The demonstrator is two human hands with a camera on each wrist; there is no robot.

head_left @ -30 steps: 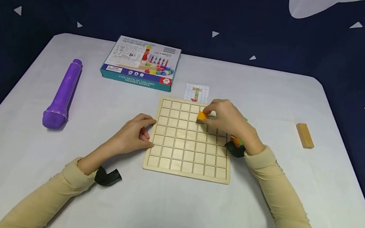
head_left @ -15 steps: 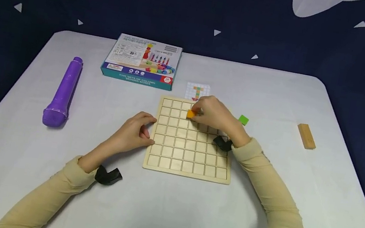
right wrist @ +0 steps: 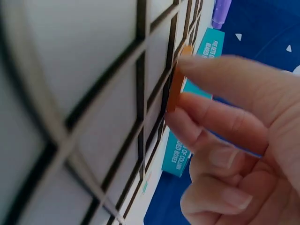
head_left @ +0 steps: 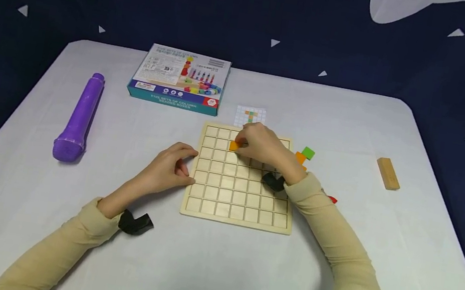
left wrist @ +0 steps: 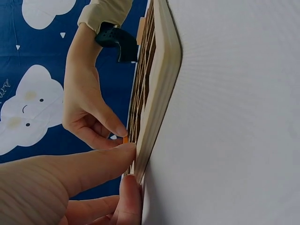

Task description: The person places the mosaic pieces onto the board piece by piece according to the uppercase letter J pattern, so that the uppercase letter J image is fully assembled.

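The right hand (head_left: 262,145) pinches an orange square tile (head_left: 233,146) between thumb and fingers, close over the second row of a wooden grid board (head_left: 242,185). In the right wrist view the tile (right wrist: 176,89) stands edge-on against the board's grooves. At the board's left edge, the left hand (head_left: 168,168) touches the rim with thumb and forefinger spread apart. The left wrist view shows its thumb (left wrist: 101,166) resting at the rim. Just behind the board lies a pattern card (head_left: 250,114), partly covered by the right hand.
Orange tiles (head_left: 300,158), a green tile (head_left: 308,153) and a red piece (head_left: 332,199) lie right of the board, partly behind the right arm. A purple microphone (head_left: 79,118) lies left, a boxed toy set (head_left: 179,78) behind, a wooden block (head_left: 388,174) far right.
The right hand has moved left across the board with the orange tile. Loose tiles at the board's right have come into view. The left hand keeps its place at the rim.
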